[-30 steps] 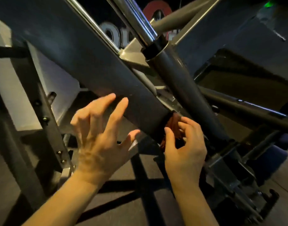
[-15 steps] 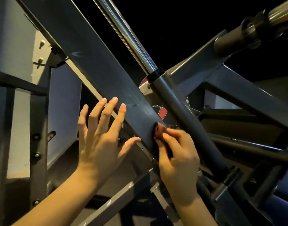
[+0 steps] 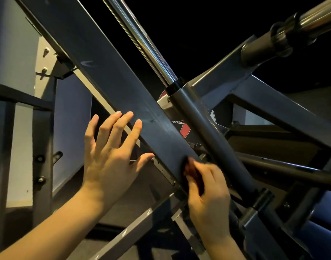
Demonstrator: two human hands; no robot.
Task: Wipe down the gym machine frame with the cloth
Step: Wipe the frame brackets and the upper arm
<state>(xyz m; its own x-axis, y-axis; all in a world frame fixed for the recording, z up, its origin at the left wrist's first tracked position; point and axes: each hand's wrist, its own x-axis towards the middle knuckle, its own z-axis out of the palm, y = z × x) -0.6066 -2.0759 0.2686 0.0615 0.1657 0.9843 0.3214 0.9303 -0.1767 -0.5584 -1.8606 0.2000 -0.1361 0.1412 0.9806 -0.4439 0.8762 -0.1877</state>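
Head view. Dark flat frame beam (image 3: 108, 76) runs diagonally from 11 o'clock to 5 o'clock.

Left hand (image 3: 108, 162), at 8 o'clock of centre: fingers (image 3: 138, 122) straight and spread, tips lying on the beam's lower edge, thumb out toward 3 o'clock.

Right hand (image 3: 209, 199), at 5 o'clock, motion-blurred: fingers curled, pinching a reddish-brown cloth (image 3: 189, 169) against the beam face near its lower end.

Chrome rod (image 3: 142, 40) enters a grey sleeve (image 3: 207, 136) just behind the beam.

Red round emblem (image 3: 187, 131) is partly hidden between the two; lettering unreadable.
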